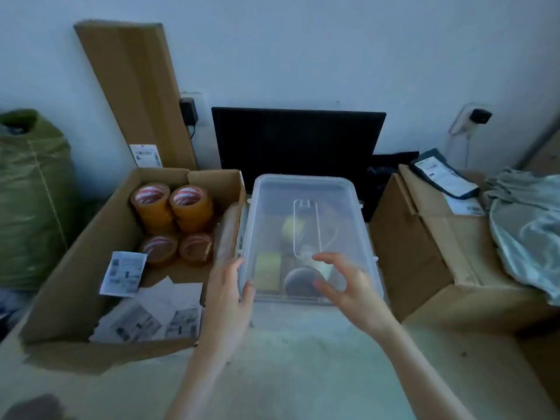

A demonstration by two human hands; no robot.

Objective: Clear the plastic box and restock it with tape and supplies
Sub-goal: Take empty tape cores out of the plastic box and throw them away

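lidded plastic box (306, 207) on the floor (303, 359), both hands at its near end.

an open cardboard box (75, 283) just left of it holds stacked tape rolls (172, 207) and paper slips. the plastic box sits between that and another carton (424, 253), its clear lid on, dim items showing through. left hand (233, 298) lies flat against the near left corner, its grip loose and open, touching the wall. right hand (348, 286) hovers over the lid, fingers spread and curled, holding nothing.

Translucent smooth plastic box (306, 207), matt cardboard carton (75, 268), glossy tape rolls (172, 207)
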